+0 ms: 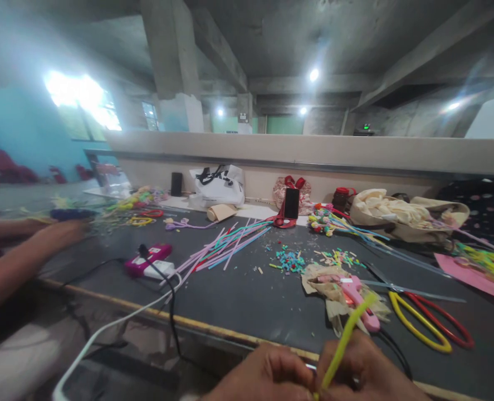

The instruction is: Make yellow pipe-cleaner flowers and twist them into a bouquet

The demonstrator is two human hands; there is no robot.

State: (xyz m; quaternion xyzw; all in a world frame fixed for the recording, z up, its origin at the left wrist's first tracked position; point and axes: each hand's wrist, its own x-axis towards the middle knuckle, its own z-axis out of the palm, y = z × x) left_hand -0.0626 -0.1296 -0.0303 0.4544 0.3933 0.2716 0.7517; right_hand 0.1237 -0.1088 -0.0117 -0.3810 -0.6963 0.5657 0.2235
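Observation:
At the table's near edge my left hand [267, 374] and my right hand [366, 370] meet, fingers closed in a pinch. A fuzzy yellow pipe cleaner [346, 337] slants up from between them, and its lower end is partly hidden by the fingers. Just beyond my right hand lies a pink glue gun [357, 298] on crumpled brown paper [319, 281]. Large scissors [422, 320] with one yellow and one red handle lie open to the right. Small cut pieces [290, 260] in blue, green and pale colours are scattered past the glue gun.
Pink and blue stems [225, 242] lie mid-table beside a magenta power strip [148, 260] with trailing cables. A phone [291, 203], flower bundles [324, 221] and a cloth bag [401, 217] stand farther back. Another person's arms [33, 256] reach in from the left, blurred.

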